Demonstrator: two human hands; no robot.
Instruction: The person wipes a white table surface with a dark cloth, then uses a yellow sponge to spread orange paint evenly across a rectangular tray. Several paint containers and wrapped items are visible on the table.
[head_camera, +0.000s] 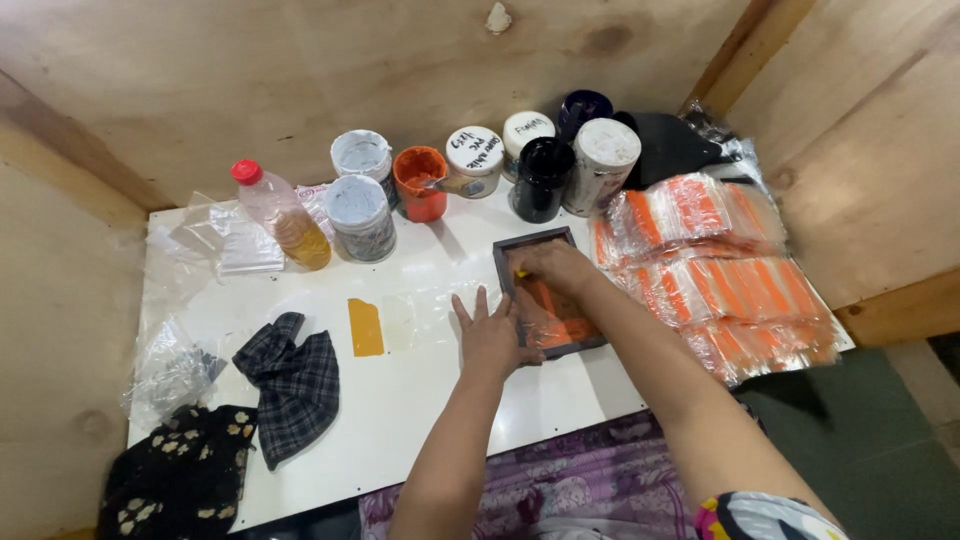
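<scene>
At centre frame the left hand (490, 335) lies flat, fingers spread, bracing the small dark screen-printing frame (548, 292) on the white table (430, 400), while the right hand (550, 265) grips a squeegee inside it; if that brace slackens, the frame could likely shift and smear orange ink.

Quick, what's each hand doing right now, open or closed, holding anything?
Left hand: open, fingers spread, pressing flat on the frame's left edge.
Right hand: closed on a small yellow tool inside the frame.

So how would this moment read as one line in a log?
left hand: flat on white board, steadying dark frame | right hand: inside frame, on orange ink | paint jars behind | checked cloth left
</scene>
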